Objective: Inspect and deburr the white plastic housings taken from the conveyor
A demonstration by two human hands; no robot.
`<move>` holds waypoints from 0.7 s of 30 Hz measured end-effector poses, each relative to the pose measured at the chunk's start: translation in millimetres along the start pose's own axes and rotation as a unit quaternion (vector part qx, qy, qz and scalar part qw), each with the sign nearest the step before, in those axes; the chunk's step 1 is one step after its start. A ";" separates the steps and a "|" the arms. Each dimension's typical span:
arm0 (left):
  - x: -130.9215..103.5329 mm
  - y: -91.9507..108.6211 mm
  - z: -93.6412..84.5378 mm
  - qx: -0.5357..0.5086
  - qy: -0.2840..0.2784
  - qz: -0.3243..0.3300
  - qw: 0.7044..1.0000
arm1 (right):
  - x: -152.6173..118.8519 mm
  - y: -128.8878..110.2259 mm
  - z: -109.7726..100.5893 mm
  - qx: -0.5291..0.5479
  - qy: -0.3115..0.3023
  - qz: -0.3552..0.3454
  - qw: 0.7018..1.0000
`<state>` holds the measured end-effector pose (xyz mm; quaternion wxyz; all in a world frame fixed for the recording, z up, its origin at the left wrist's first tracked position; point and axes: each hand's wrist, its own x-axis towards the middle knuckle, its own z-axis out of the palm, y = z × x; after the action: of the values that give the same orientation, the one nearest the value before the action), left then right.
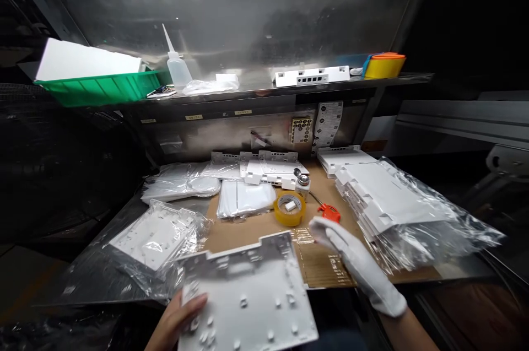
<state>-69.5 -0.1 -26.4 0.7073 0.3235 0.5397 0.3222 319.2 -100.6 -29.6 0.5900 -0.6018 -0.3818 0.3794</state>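
Observation:
My left hand [174, 322], bare, grips a white plastic housing panel [252, 298] by its left edge, thumb on the inner face. The panel is tilted up towards me above the front edge of the table; small posts and clips stand out on it. My right hand [351, 257], in a white glove, is apart from the panel, over the right part of the cardboard. Its fingers are stretched out and nothing shows in them. Just beyond its fingertips lies an orange-red handled tool [329, 212]. A roll of yellow tape [289, 217] sits to the left of that.
Bagged white housings lie at left [155, 235] and right [384, 191]. Clear plastic bags [243, 199], more housings [273, 169] and a small pump bottle [303, 185] stand behind. The shelf above carries a green bin [103, 89] and a squeeze bottle [178, 70].

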 end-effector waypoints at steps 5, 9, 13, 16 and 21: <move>48.7 32.5 97.1 0.200 -0.249 0.066 0.945 | -45.9 8.0 15.5 0.274 -0.098 0.178 0.940; 102.9 52.9 137.2 0.392 -0.180 0.301 0.850 | -50.4 18.1 2.6 0.396 0.048 0.229 0.888; 147.9 64.2 148.1 0.469 -0.092 0.373 0.795 | -49.5 11.3 -19.5 0.438 0.179 0.188 0.861; 167.7 70.3 145.6 0.505 -0.061 0.377 0.774 | -49.5 4.4 -30.5 0.424 0.223 0.138 0.867; 192.7 89.4 138.6 0.497 -0.059 0.352 0.791 | -47.9 4.6 -37.0 0.411 0.245 0.108 0.871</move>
<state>96.1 191.9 -32.5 0.3168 0.8167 0.4309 0.2165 332.7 -159.7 -33.3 0.8138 -0.4163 0.0328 0.4043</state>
